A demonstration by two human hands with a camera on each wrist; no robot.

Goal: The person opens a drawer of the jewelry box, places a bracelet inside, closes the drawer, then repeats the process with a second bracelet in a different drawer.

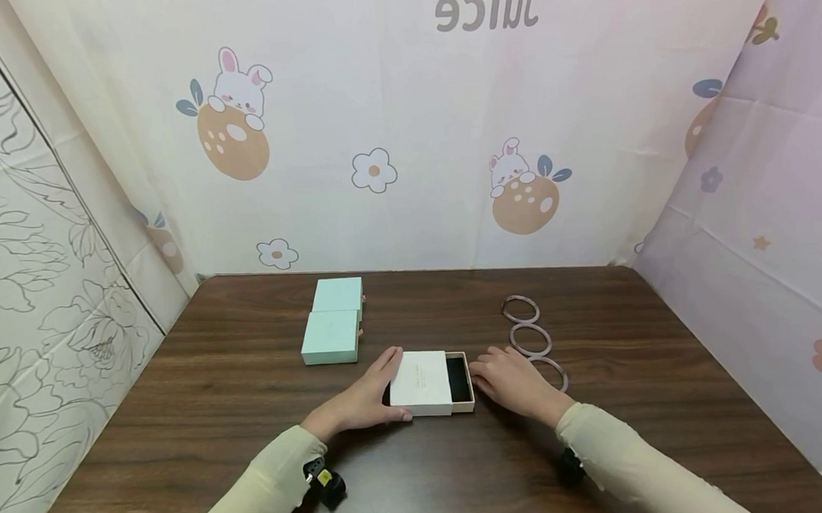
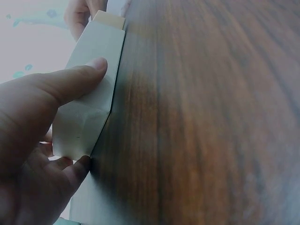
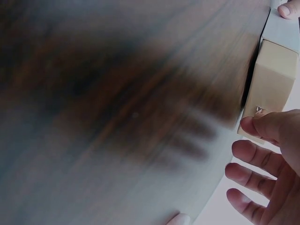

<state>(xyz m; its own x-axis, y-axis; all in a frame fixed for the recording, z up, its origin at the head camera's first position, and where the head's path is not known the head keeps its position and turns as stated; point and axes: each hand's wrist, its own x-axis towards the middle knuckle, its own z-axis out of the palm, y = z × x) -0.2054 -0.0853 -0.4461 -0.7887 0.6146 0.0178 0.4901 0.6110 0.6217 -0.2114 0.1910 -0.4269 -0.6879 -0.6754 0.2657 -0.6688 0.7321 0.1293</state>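
A white slide-out jewelry box (image 1: 419, 380) lies flat on the table, its drawer (image 1: 461, 382) partly out to the right and showing a black lining. My left hand (image 1: 363, 396) grips the sleeve's left end, thumb along the near side and fingers around the far side. At the drawer's right end, my right hand (image 1: 511, 381) pinches a small pull tab between thumb and index finger; the tab is mostly hidden. In the right wrist view the other fingers of that hand hang loosely beside the tan drawer front (image 3: 269, 79).
Two mint-green boxes (image 1: 330, 336) lie end to end at the back left. Several mauve bangles (image 1: 530, 340) form a row behind and right of my right hand, the nearest partly covered by it. Patterned cloth (image 1: 382, 227) hangs along the back edge of the wooden table (image 1: 204, 418).
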